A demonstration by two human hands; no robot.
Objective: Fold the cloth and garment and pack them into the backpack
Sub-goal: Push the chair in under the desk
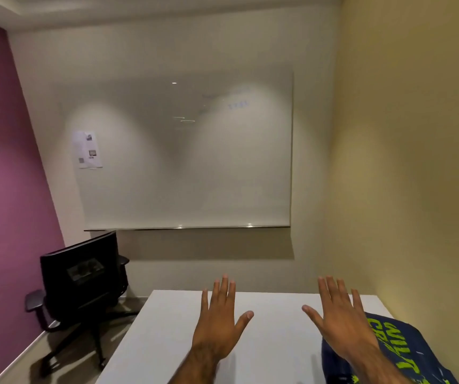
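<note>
From where I stand, only hands and forearms (192, 368) show. The left hand (217, 325) and right hand (339, 325) are bare, nails cut short; the forearms are bare too, with dark hair.

You see: fabric (427, 347) navy with lime-green lettering | table (272, 309) white | chair (84, 275) black | wall (6, 162) on your left purple | whiteboard (195, 162) pale grey

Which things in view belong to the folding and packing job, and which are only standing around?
Job: blue fabric with green letters, garment or bag unclear; left hand; right hand; table.
Not job: chair; whiteboard; paper on wall.
</note>
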